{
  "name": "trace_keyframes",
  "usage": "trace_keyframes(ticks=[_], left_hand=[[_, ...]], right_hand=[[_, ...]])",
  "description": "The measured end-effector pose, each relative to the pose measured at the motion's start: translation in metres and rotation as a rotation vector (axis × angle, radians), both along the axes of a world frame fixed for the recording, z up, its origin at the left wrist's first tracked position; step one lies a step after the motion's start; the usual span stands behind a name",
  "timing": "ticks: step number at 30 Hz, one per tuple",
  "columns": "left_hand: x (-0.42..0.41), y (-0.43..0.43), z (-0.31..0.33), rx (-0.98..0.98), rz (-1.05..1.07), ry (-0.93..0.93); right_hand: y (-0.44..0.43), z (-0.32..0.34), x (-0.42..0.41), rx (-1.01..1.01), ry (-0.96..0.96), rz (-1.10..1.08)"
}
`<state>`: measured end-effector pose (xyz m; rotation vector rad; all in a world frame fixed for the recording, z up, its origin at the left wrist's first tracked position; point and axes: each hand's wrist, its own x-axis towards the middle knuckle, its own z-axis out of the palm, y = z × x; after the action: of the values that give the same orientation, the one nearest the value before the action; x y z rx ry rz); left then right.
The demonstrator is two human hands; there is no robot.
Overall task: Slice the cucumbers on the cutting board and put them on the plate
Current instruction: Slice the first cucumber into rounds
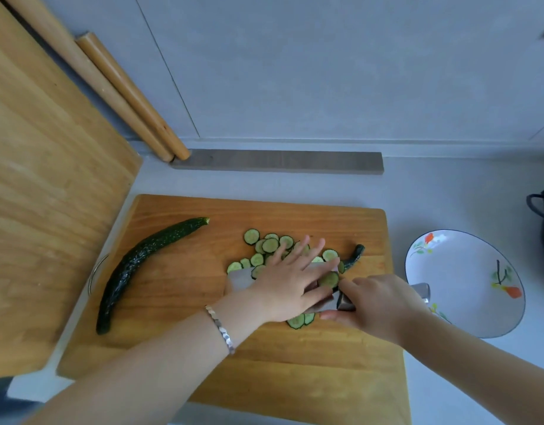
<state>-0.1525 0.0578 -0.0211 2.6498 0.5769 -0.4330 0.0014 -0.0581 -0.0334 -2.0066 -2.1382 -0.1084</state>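
A whole cucumber (135,265) lay uncut on the left part of the cutting board (203,348). At the board's middle, the cucumber slices (269,244) lay heaped, and the left hand (290,283), its fingers straight and spread, pressed flat over them and over the broad blade of the knife (238,280). Near the board's right edge the right hand (378,305) curled round the knife's handle, a dark cucumber end (355,256) lay just behind it, and the plate (467,271) stood just off that edge.

Left hand (290,282) flat, fingers spread; right hand (375,305) apparently gripping knife (240,280).
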Motion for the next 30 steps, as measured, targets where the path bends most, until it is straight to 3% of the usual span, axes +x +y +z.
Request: trace_keyframes(ticks=[5, 9, 15, 20, 23, 25, 28, 30], left_hand=[[0.006, 0.014, -0.014, -0.050, 0.216, 0.068], [-0.012, 0.029, -0.020, 0.049, 0.411, 0.139], [-0.028, 0.024, -0.012, 0.084, 0.262, 0.131], [-0.031, 0.039, -0.018, 0.094, 0.436, 0.183], [-0.033, 0.050, -0.008, 0.158, 0.607, -0.008], [-0.037, 0.058, 0.005, 0.210, 0.763, -0.309], [-0.055, 0.073, 0.028, 0.147, 0.978, -0.758], [-0.079, 0.084, 0.031, 0.083, 1.035, -0.791]], right_hand=[[0.001, 0.006, 0.005, 0.005, 0.023, 0.042], [-0.004, 0.009, 0.022, -0.035, 0.039, 0.062], [-0.010, 0.017, 0.039, 0.003, 0.028, 0.149], [-0.016, 0.033, 0.041, -0.162, -0.006, 0.071], [-0.019, 0.044, 0.030, -0.380, 0.051, -0.154], [-0.017, 0.040, 0.019, -0.503, 0.236, -0.328], [-0.010, 0.037, -0.011, -0.498, 0.527, -0.487], [-0.002, 0.032, -0.035, -0.502, 0.729, -0.596]])
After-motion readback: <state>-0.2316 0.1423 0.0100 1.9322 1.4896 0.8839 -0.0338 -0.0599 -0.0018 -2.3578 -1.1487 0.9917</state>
